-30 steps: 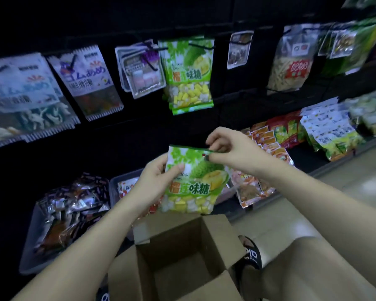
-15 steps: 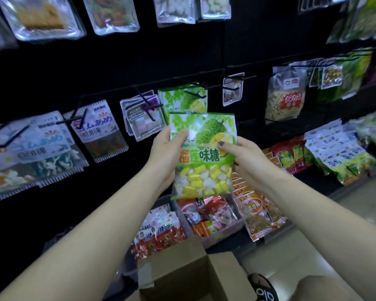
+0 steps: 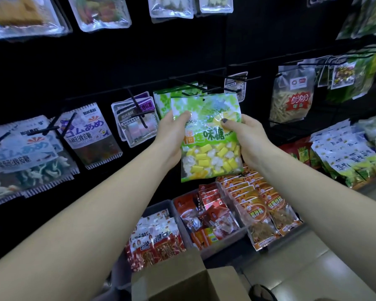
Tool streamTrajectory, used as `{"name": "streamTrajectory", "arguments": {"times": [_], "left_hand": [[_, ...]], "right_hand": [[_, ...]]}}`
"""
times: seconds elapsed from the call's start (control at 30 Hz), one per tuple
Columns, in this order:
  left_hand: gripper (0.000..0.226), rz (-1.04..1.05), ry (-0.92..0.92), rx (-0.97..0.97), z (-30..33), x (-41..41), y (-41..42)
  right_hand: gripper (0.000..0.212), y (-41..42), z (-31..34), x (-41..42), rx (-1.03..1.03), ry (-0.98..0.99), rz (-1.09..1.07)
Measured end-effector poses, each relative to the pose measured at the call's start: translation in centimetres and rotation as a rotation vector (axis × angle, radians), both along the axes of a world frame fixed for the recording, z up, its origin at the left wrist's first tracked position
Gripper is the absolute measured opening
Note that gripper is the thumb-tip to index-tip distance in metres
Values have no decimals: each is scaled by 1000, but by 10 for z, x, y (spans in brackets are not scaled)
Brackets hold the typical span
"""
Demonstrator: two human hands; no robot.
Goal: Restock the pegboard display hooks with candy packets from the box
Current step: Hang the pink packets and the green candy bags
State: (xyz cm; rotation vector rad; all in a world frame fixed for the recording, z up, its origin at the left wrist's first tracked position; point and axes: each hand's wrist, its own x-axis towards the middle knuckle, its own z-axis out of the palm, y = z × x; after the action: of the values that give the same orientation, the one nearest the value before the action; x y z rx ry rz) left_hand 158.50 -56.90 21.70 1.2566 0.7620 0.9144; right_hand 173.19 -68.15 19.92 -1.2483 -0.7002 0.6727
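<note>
At the centre of the frame both hands hold up a glossy green candy packet (image 3: 208, 135), a flat crinkled plastic pouch with a small punched hole near its top edge and a clear lower window showing blocky yellow and white sweets. The left hand (image 3: 172, 135) grips the packet's left edge, thumb curled over the front and fingers behind. The right hand (image 3: 246, 135) pinches the right edge, its dark-nailed thumb pressed on the front. The packet's top sits just below a thin black wire hook (image 3: 189, 84) that juts from the matt black pegboard (image 3: 122, 57); a matching green packet (image 3: 163, 101) hangs directly behind it. To the left hang shiny white pouches with serrated striped edges (image 3: 89, 135), and at the upper left clear, puffy bags reflect the light. Right of centre hangs a transparent bag of pale yellow strips (image 3: 291, 101). Below, grey plastic bins (image 3: 226, 242) hold red and orange foil sachets. At the bottom centre of the frame stands the brown corrugated cardboard box (image 3: 182, 283), its flaps open.
</note>
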Motion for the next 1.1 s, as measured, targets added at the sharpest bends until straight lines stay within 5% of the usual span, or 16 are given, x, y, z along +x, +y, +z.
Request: {"name": "streamTrajectory", "arguments": {"times": [0.17, 0.4, 0.57, 0.77, 1.1], "left_hand": [[114, -9, -3, -12, -2, 3, 6], [93, 27, -3, 4, 2, 7, 3], [102, 48, 37, -23, -3, 12, 16], [71, 100, 171, 35, 2, 17, 19], [58, 279, 288, 157, -5, 35, 61]], "right_hand": [[30, 11, -4, 6, -14, 2, 21], [30, 17, -4, 10, -8, 1, 14], [30, 27, -7, 13, -37, 4, 18], [21, 53, -14, 21, -75, 17, 16], [70, 115, -5, 40, -133, -70, 21]]}}
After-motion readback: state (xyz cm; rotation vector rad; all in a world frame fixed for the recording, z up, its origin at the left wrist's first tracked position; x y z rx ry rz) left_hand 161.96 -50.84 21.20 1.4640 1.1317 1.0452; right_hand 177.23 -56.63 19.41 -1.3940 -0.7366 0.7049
